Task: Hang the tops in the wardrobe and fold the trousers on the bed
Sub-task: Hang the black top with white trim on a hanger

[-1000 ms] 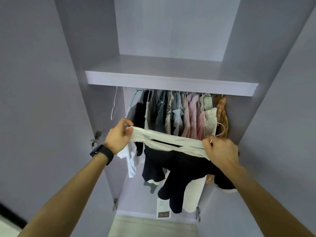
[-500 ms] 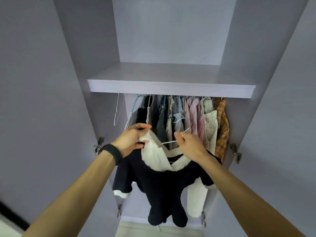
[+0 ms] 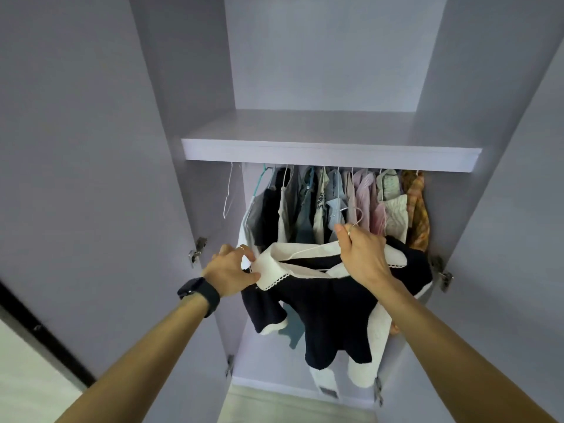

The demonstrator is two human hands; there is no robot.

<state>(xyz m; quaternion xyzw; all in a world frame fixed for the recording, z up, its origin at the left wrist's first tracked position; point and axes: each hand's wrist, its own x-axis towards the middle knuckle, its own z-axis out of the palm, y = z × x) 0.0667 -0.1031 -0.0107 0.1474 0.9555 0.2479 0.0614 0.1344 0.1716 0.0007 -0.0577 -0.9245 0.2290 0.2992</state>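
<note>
Raised since earlier, the hanger hook (image 3: 361, 214) is clenched in the right grip (image 3: 363, 254), nearer the hung clothes (image 3: 335, 193) just above; the top (image 3: 329, 309) is pinched by the left grip (image 3: 232, 270).

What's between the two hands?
Head view: the white collar of the navy top spans from the left hand, pinching it, to the right hand, gripping a wire hanger.

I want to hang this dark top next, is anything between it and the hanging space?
Yes: hung clothes crowd the space right behind the top on its wire hanger. Only the far left, beside the empty hanger, looks free.
</note>
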